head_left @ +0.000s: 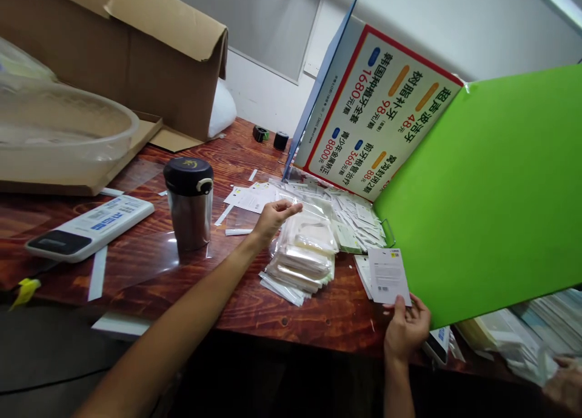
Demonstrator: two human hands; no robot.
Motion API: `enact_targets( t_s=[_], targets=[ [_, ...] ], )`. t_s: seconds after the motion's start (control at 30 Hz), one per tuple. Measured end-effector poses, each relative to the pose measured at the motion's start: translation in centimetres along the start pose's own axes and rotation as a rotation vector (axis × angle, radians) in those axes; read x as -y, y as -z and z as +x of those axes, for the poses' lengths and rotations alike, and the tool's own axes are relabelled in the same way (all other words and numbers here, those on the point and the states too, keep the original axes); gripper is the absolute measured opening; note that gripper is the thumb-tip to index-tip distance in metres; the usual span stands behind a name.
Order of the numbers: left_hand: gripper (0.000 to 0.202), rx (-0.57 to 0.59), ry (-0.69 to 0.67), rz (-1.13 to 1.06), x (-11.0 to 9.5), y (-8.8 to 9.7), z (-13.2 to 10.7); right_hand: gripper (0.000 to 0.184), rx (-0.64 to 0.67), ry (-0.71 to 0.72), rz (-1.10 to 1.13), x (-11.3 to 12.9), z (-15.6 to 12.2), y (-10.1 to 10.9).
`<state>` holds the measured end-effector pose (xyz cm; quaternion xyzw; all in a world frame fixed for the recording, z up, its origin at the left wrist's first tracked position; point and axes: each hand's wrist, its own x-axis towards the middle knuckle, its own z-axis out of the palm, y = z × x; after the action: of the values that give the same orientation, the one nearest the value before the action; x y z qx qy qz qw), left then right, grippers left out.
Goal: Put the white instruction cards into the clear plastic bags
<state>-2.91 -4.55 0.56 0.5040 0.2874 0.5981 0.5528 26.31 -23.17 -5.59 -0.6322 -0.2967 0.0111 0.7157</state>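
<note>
A stack of clear plastic bags [307,248] lies on the dark red wooden table. My left hand [274,219] reaches over its far left side, thumb and fingers pinched together at the edge of a clear plastic bag. My right hand [407,324], at the table's front edge, holds a white printed card [388,276] by its lower end between thumb and fingers. A few more white cards [362,275] lie partly under it. Behind the stack, a loose heap of white cards [359,215] spreads to the foot of the upright boards.
A printed sign board [359,108] and a green board [495,193] stand at the right. On the left are a steel tumbler [188,215], a white power strip-like device [91,227], a cardboard box [150,60] and a translucent tub [68,117]. Another person's hand [564,384] shows at lower right.
</note>
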Motion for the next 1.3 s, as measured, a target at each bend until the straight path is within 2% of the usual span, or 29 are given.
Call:
enact_targets(
  t_s=[0.07,0.2,0.3,0.37,0.57,0.73,0.9,0.97,1.1,1.2,1.3],
  targets=[
    [0.04,0.025,0.006,-0.032,-0.2,-0.1,-0.1,0.055,0.061,-0.079,0.132,1.2,-0.6,-0.1],
    [0.04,0.064,0.023,-0.037,0.1,-0.2,-0.2,0.053,0.357,-0.24,0.218,4.2,-2.1,-1.5],
    [0.04,0.087,0.024,0.006,0.5,-0.2,-0.2,0.051,0.541,-0.222,0.147,6.0,-2.9,-3.5],
    [0.039,0.092,0.017,0.027,0.7,-0.1,-0.1,0.052,0.597,-0.187,0.112,6.7,-3.1,-4.8],
    [0.041,0.123,0.044,0.1,0.5,-0.1,-0.1,0.051,0.556,-0.18,0.142,7.2,-2.6,-7.4],
    [0.039,0.233,0.096,0.092,0.3,-0.1,-0.2,0.054,0.491,-0.146,0.132,7.4,-2.5,-9.0],
    [0.041,0.344,0.161,0.03,0.8,0.0,-0.4,0.057,0.411,-0.108,0.09,8.6,-3.9,-10.8],
    [0.043,0.353,0.173,0.048,0.9,-0.1,-0.4,0.061,0.465,-0.132,0.123,9.3,-4.6,-11.3],
    [0.046,0.309,0.218,0.015,0.3,-0.2,-0.6,0.075,0.669,-0.179,0.196,10.2,-5.3,-11.5],
    [0.046,0.358,0.242,-0.026,-0.4,-0.2,-0.9,0.079,0.696,-0.14,0.155,9.8,-5.3,-11.3],
    [0.046,0.473,0.254,-0.049,-0.7,-0.2,-1.1,0.074,0.677,-0.007,0.061,9.1,-5.3,-11.3]
  ],
)
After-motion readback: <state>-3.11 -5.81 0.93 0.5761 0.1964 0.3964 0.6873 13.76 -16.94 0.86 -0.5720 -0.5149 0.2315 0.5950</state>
